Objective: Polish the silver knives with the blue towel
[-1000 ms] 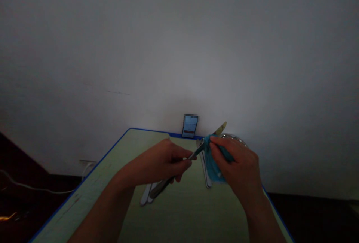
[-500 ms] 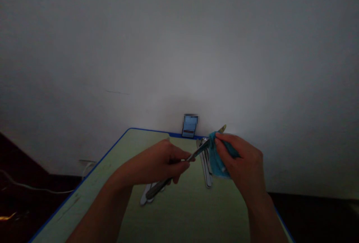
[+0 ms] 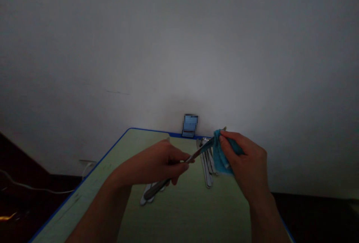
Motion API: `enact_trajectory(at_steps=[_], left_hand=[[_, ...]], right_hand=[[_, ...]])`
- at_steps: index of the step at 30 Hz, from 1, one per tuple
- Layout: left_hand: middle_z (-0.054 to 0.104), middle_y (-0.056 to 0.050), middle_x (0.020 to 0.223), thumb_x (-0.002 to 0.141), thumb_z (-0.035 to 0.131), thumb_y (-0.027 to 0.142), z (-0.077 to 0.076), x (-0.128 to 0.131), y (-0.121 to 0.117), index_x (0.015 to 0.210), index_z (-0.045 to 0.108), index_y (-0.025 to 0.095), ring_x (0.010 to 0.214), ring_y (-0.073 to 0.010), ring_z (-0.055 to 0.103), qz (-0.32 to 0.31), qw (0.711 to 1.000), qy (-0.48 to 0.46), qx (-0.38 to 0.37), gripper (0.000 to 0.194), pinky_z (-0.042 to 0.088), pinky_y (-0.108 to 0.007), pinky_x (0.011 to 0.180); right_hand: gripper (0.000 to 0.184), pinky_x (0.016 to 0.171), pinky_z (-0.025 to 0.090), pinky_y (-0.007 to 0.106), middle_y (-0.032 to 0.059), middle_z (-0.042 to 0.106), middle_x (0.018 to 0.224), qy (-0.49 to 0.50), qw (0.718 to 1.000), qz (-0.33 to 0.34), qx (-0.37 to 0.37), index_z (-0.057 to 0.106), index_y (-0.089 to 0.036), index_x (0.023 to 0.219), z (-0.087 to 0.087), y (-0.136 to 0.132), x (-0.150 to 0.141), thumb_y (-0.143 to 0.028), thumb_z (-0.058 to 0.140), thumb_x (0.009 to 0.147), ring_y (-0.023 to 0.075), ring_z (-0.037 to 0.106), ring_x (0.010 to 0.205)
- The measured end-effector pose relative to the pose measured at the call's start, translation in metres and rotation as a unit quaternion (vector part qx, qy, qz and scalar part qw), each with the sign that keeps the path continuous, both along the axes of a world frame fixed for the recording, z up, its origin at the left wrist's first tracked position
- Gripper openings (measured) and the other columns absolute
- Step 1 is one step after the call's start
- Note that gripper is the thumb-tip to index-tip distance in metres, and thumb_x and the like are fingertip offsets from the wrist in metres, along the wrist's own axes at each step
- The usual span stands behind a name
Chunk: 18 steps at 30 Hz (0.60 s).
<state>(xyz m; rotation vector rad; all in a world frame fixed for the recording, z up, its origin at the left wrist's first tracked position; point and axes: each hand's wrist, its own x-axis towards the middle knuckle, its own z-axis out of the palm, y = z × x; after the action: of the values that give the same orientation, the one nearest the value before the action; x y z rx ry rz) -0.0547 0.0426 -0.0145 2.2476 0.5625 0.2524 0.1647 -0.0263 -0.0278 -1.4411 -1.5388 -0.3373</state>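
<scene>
My left hand (image 3: 157, 164) is closed round the handle of a metal knife (image 3: 196, 154) that points up and to the right over the table. My right hand (image 3: 246, 164) pinches a blue cloth (image 3: 220, 155) around the far end of that knife's blade. Only the tip of the blade shows past the cloth. Both forearms reach in from the bottom of the view.
A pale green table (image 3: 179, 213) with a blue rim fills the lower middle. Several more pieces of cutlery (image 3: 206, 168) lie under the cloth, and others (image 3: 146, 196) lie below my left hand. A small blue-screened device (image 3: 190, 125) stands against the white wall.
My right hand has slid the blue cloth outward along the blade, up and to the right. My left hand has stayed almost still with the handle.
</scene>
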Motion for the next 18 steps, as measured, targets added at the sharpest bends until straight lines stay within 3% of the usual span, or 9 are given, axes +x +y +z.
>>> enact_trajectory(at_steps=[18], left_hand=[[0.064,0.001,0.056,0.088,0.048,0.028,-0.0039,-0.0051,0.0018,0.092,0.069,0.015,0.045,-0.0066,0.053,-0.011,0.999,-0.035,-0.025,0.025,0.035,-0.014,0.045]], right_hand=[[0.018,0.077,0.054,0.036,0.0022,0.073,0.092,0.039,0.999,-0.027,0.008,0.069,-0.023,0.097,-0.0058,0.0021,0.0074,-0.03,0.059,0.084,0.0189,0.068,0.08]])
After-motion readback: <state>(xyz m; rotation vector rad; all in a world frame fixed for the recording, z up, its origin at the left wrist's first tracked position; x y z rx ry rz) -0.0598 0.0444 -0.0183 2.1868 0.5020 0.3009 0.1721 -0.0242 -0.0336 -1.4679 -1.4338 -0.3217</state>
